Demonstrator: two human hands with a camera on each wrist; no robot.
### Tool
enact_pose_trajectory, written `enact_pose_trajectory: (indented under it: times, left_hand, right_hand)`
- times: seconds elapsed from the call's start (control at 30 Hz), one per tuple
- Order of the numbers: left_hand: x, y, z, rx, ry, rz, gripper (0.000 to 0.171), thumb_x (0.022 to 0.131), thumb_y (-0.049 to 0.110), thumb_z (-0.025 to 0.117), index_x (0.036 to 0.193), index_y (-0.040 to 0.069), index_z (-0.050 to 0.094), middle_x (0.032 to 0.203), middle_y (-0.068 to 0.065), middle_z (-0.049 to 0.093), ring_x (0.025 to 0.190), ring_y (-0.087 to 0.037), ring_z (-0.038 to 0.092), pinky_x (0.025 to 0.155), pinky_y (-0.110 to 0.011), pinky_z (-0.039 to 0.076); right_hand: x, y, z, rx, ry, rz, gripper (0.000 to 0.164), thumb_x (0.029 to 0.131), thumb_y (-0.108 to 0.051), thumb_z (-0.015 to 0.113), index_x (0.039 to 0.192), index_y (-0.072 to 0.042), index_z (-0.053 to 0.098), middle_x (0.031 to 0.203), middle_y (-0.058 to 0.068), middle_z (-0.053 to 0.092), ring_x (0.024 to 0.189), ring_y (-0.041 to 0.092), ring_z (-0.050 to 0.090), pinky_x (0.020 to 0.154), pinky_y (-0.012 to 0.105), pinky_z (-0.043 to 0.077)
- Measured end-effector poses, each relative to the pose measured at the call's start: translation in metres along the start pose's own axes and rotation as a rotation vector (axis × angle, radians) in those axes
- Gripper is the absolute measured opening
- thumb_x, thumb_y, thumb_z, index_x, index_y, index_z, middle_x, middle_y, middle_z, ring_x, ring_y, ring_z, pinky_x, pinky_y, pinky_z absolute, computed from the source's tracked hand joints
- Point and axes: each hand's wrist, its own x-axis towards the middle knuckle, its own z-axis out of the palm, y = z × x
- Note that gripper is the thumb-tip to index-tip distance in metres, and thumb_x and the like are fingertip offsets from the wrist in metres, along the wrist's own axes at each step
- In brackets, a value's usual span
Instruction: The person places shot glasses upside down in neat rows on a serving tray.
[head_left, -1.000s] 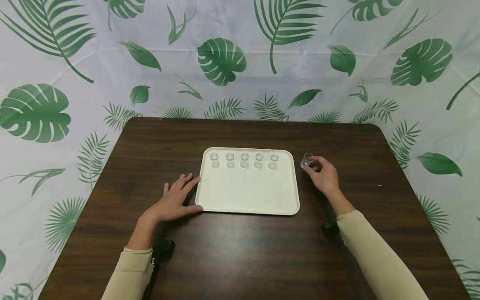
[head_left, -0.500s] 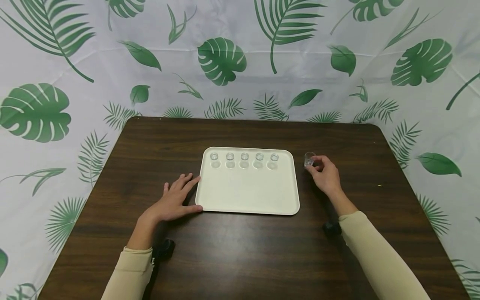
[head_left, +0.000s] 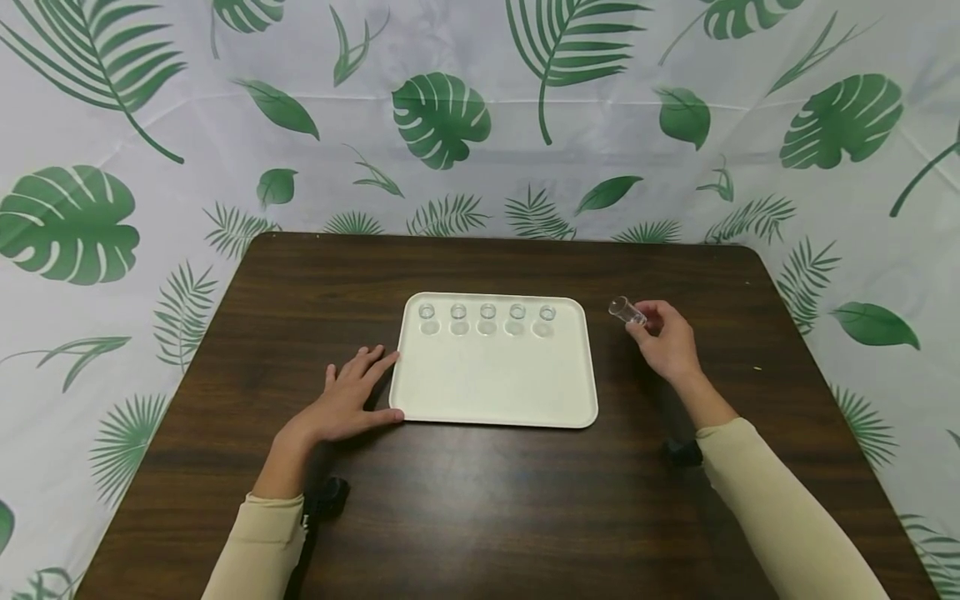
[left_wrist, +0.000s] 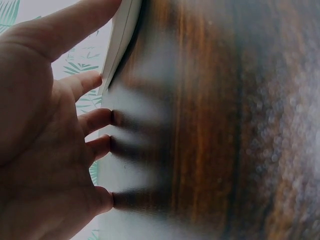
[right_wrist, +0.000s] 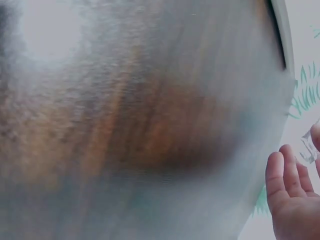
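A cream tray (head_left: 491, 375) lies on the dark wooden table, with a row of several small clear glasses (head_left: 487, 312) standing along its far edge. My left hand (head_left: 347, 406) rests at the tray's left side, fingers spread; thumb and index finger touch its rim. In the left wrist view the other fingertips (left_wrist: 104, 200) stand on the tabletop. Right of the tray, my right hand (head_left: 667, 337) pinches a small clear shot glass (head_left: 627, 311) near its base. The glass tilts, its mouth toward the upper left. Only part of it shows in the right wrist view.
The dark wooden table (head_left: 495, 508) reaches back to a white cloth backdrop (head_left: 480, 125) printed with green leaves. A dark wrist device (head_left: 327, 497) shows under the left wrist, and another dark device (head_left: 682, 453) under the right.
The right hand has moved a little to the right and tipped the shot glass from nearly upright to a strong tilt. The left hand stays against the tray.
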Motion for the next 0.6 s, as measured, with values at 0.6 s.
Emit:
enact_pose_trajectory:
  times: [0.6]
  left_hand:
    - [-0.001,0.002,0.000,-0.015,0.014,0.015,0.092,0.087,0.052,0.070,0.157,0.014,0.024,0.160,-0.020,0.016,0.146,-0.044,0.005,0.102,-0.076,-0.003]
  right_hand:
    - [0.006,-0.040,0.026,-0.088,-0.113,-0.213,0.030,0.093,-0.007,0.066,0.122,-0.002,0.065,0.115,0.013,0.054,0.086,0.027,0.055,0.074,0.042,0.045]
